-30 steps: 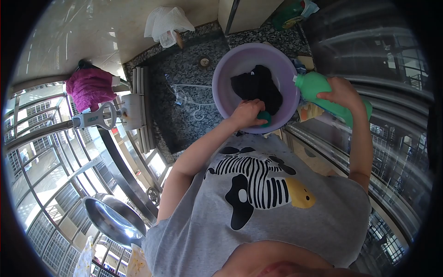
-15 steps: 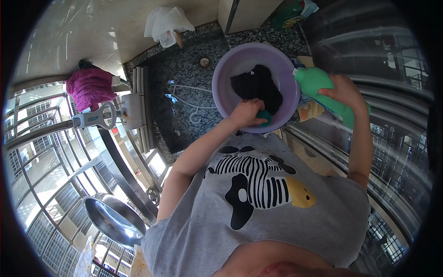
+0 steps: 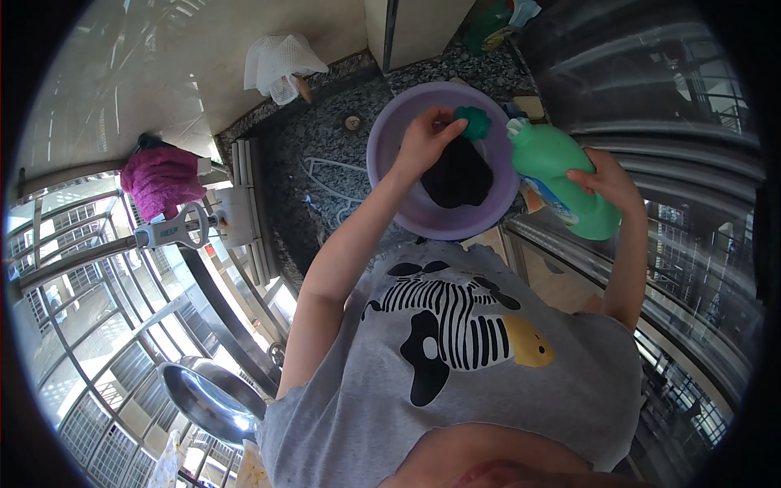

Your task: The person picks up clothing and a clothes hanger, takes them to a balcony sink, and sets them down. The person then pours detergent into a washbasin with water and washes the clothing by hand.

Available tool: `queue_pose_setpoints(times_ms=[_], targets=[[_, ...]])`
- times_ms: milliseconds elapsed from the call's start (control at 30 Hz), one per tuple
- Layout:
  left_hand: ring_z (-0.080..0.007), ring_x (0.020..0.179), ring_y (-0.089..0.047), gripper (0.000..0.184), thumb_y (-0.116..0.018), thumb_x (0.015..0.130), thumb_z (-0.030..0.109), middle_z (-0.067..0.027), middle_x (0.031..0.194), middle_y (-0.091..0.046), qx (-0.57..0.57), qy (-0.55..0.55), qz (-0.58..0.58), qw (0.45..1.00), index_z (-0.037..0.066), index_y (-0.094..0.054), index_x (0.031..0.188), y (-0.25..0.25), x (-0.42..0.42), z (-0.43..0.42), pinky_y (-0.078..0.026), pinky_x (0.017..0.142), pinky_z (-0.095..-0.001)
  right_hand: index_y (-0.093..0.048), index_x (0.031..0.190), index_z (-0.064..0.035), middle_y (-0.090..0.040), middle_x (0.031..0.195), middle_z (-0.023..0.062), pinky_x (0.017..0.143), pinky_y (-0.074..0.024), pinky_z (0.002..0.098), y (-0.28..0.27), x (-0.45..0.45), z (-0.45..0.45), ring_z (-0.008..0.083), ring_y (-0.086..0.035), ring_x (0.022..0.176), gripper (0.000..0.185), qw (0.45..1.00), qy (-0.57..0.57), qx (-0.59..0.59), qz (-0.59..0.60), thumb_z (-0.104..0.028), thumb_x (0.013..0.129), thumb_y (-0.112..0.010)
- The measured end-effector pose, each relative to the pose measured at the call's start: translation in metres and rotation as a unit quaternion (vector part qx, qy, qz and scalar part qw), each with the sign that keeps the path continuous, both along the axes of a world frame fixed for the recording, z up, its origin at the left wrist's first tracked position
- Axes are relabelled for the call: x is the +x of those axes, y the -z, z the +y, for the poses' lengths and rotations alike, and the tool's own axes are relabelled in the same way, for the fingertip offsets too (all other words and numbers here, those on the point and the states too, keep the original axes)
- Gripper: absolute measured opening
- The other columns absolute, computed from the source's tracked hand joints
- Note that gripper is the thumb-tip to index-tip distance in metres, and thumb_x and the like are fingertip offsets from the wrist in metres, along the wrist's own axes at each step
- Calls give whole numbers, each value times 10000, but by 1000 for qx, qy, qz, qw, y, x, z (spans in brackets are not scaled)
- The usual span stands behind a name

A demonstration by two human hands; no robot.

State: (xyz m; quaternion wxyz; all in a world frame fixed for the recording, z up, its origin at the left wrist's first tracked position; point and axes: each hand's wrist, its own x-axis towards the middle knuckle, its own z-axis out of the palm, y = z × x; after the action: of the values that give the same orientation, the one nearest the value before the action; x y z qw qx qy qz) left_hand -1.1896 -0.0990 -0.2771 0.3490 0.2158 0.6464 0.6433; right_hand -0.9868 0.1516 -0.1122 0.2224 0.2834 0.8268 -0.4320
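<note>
A purple basin [image 3: 399,199] stands on the dark granite counter, with a black cloth [image 3: 457,175] inside it. Over the basin my left hand [image 3: 427,142] pinches a dark green cap [image 3: 473,123] between thumb and fingers. My right hand [image 3: 606,180] is wrapped round the green bottle [image 3: 547,154] by its handle, to the right of the basin. The bottle is tilted, its uncapped mouth near the basin's right rim and close to the cap. No liquid can be seen leaving it.
A clear hanger [image 3: 333,179] lies in the granite sink [image 3: 325,142] at the left. White netting [image 3: 283,65] hangs at the back wall. A pink towel [image 3: 163,179] and a metal pan [image 3: 207,398] are at the left. Another green bottle [image 3: 488,28] stands behind.
My left hand has lifted the cap from the basin's near side up beside the bottle mouth. My right hand has turned the bottle, so more of its label shows. The view has shifted slightly.
</note>
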Motion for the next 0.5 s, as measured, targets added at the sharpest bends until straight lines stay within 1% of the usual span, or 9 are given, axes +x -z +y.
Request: queue_pose_setpoints(times_ms=[67, 167, 267, 367, 467, 500], targets=[[-199, 929, -703, 420, -734, 881, 304, -120, 1048, -698, -13, 19, 27, 999, -22, -650, 1133, -22, -4, 12, -534, 815, -342, -617, 980, 6, -569, 693, 2, 518, -413, 241, -2, 5, -7, 65, -513, 585, 352, 1000, 9, -25, 16, -301, 868, -748], [-203, 929, -706, 421, -739, 872, 285, -128, 1054, -701, 21, 81, 43, 996, -6, -650, 1163, -28, -4, 29, -536, 818, -345, -633, 1000, 6, -564, 693, 6, 543, -420, 253, -1, 12, -12, 72, -512, 605, 388, 999, 17, -21, 33, -334, 855, -750], [-233, 898, -713, 427, -745, 857, 262, -130, 1057, -692, 45, 128, 103, 985, 15, -649, 1192, -36, 0, 40, -538, 817, -349, -633, 1034, 6, -574, 724, -2, 558, -424, 249, -3, 18, -19, 68, -519, 632, 390, 998, 33, -30, 46, -315, 850, -757], [-271, 937, -697, 460, -729, 862, 243, -140, 1110, -659, 30, 128, 174, 976, 36, -619, 1258, -56, 13, 44, -536, 831, -354, -634, 1044, 6, -581, 739, -5, 569, -428, 248, -10, 23, -22, 68, -519, 641, 372, 993, 72, -38, 87, -284, 848, -761], [-316, 1088, -624, 518, -687, 891, 214, -183, 1232, -579, 66, 95, 237, 965, 50, -537, 1359, -78, 25, 42, -503, 919, -389, -639, 1068, 1, -579, 735, -9, 577, -411, 230, -13, 30, -14, 62, -514, 643, 382, 988, 92, -44, 117, -294, 852, -749], [-334, 1131, -587, 545, -683, 888, 200, -195, 1260, -552, 80, 61, 253, 962, 58, -506, 1384, -79, 29, 40, -483, 948, -406, -639, 1069, 3, -568, 723, -13, 574, -401, 227, -12, 34, -6, 60, -506, 637, 405, 984, 103, -40, 143, -338, 869, -725]])
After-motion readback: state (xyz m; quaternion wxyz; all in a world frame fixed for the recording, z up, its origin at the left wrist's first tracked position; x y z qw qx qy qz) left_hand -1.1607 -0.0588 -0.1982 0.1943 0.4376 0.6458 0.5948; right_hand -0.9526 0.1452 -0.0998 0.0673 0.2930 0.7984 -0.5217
